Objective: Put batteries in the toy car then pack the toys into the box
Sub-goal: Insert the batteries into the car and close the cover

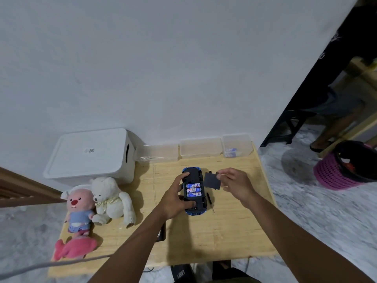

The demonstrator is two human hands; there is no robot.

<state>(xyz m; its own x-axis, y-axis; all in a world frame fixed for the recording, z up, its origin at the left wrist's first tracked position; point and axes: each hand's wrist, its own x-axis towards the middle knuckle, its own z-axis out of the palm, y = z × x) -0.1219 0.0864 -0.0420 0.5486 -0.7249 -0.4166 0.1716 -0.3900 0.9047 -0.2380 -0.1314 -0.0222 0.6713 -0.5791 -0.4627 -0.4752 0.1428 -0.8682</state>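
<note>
Head view: toy car (pixel 191 174) lay upside down on the wooden table (pixel 224 231), blue body down, underside up. Three batteries (pixel 193 189) sat side by side in its uncovered compartment. Left hand (pixel 175 199) gripped the car, fingers curled round its left side, thumb on the near end. Right hand (pixel 236 182) pinched a dark battery cover (pixel 212 181), held just right of the car, above the table. Small screwdriver (pixel 210 201) lay on the table just right of the car. White bear (pixel 112 199), pink-faced plush (pixel 78 209) and red plush (pixel 73 249) lay well left of the car. White box (pixel 89 156), lid on, stood behind the plush toys, far-left of the car. Clear containers (pixel 201 148) lined the wall behind the car.
</note>
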